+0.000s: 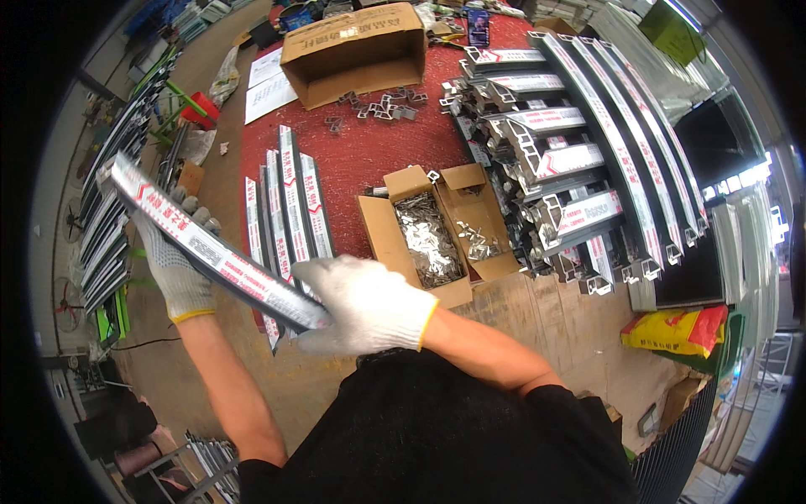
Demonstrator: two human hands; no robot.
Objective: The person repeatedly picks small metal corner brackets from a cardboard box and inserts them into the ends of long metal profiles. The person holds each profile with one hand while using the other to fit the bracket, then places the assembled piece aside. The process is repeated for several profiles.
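Observation:
A long metal profile bar [210, 248], dark along its side and covered on top with printed film, slants across in front of me. Near its far left end, my gloved left hand [178, 252] is wrapped round it, the fingertips showing over the far side. My gloved right hand [361, 304] is closed on the near end, which its fingers partly hide. Just beyond the bar, several similar profile bars [287, 197] lie side by side on the red table [353, 168]. Both gloves are white with yellow cuffs.
An open carton [411, 179] of small metal pieces stands right of centre. Behind it, loose brackets [390, 107] lie before a larger cardboard box [353, 46]. Stacked profiles [571, 160] fill the table's right side. A red bucket [200, 111] stands on the floor to the left.

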